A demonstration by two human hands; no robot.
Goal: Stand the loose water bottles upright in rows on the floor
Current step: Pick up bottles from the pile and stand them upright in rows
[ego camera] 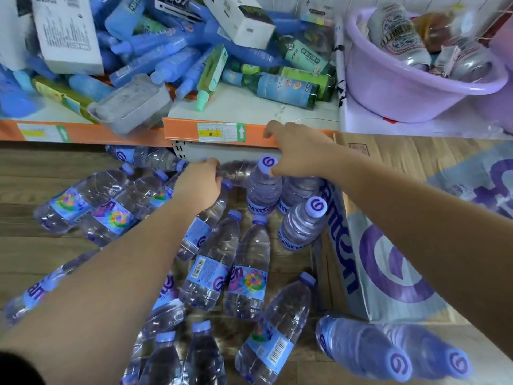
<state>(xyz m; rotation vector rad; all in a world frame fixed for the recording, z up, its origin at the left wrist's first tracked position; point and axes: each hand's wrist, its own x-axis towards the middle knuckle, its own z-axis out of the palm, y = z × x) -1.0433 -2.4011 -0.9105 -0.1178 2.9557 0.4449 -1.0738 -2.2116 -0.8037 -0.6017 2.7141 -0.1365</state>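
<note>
1. Head view: a lying bottle [238, 169] beneath the shelf [216, 137] edge is gripped by the left hand [198, 184].
2. The cap of an upright bottle [262, 190] is touched by the right hand [297, 154], fingers spread.
3. Loose bottles [249, 273] are strewn over the floor [22, 173].

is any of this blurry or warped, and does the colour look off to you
Head view: sharpest mid-frame, where the left hand grips a lying bottle and a flower label shows crisp; the bottom-right bottles are smeared and stretched by the wide lens; a violet-blue cast lies over everything; light is soft, with no hard shadows or strong glare.
</note>
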